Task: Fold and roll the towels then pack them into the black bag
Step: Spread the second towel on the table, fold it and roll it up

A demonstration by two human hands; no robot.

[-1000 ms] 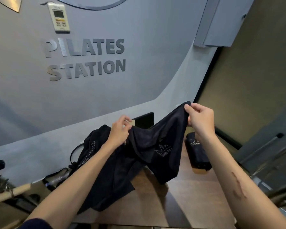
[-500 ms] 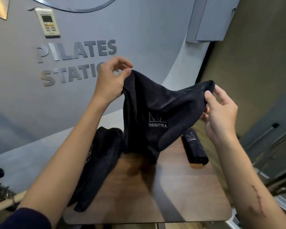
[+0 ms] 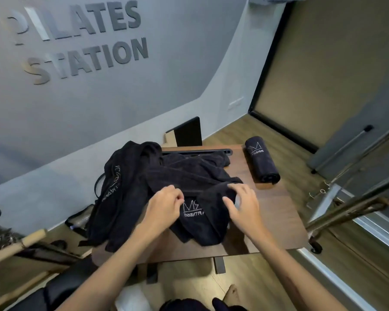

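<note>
**Both hands on a crumpled towel at mid-table**

Nearest, along the table's [image 3: 276, 232] front edge: a bare strip of brown wood, widest toward the front right corner. Just beyond it, a loose black towel [image 3: 202, 218] lying rumpled on the table's middle, white crown logo facing up, lower hem close to the front edge but not over it. Left hand [image 3: 164, 207] on the towel's left side, grip narrow, fingertips pinching a fold of cloth beside the logo. Right hand [image 3: 245, 204] on the towel's right side, fingers curled into the fabric; whether holding or only pressing, cannot tell. To the right of the hands, open wood out to the right edge. Left of the towel, a heap of black cloth with straps, seemingly the black bag [image 3: 119, 187], draped over the table's left edge and hanging below it. Farther back, more dark towel fabric piled up to a black bar [image 3: 211, 151] along the far edge. At the far right corner, a rolled towel [image 3: 261, 160], lying apart from the pile, its near end touching the right edge.
</note>
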